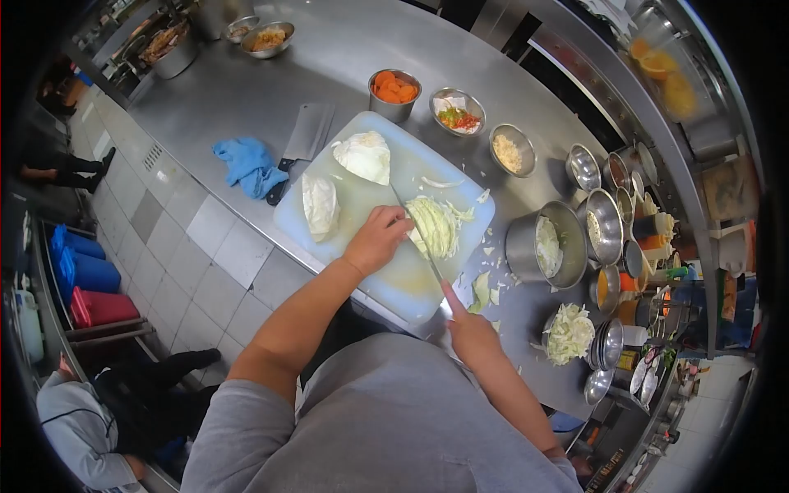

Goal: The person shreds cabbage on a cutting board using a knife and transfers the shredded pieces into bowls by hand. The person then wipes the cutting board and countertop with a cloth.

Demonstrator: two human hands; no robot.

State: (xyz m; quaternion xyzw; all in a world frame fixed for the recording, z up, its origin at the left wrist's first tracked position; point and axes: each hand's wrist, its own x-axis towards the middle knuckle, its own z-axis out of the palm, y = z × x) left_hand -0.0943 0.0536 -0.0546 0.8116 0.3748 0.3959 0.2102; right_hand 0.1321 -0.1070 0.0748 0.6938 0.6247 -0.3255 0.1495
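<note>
A white cutting board [362, 201] lies on the steel counter. My left hand [380, 238] is closed on a piece of cabbage, its fingertips curled beside the blade. In my right hand [472, 335] is the handle of a knife [423, 242], whose blade crosses the board between my left fingers and the sliced cabbage [437, 226]. Two larger cabbage chunks, one [364, 158] at the board's far side and another [320, 205] at its left, rest apart from my hands.
Left of the board lie a cleaver [309, 131] and a blue cloth [245, 167]. Beyond it stand a pot of carrot slices [394, 89] and several bowls. A pot [526, 246] and a heaped bowl of shredded cabbage [569, 334] stand right. Another person [86, 419] is at lower left.
</note>
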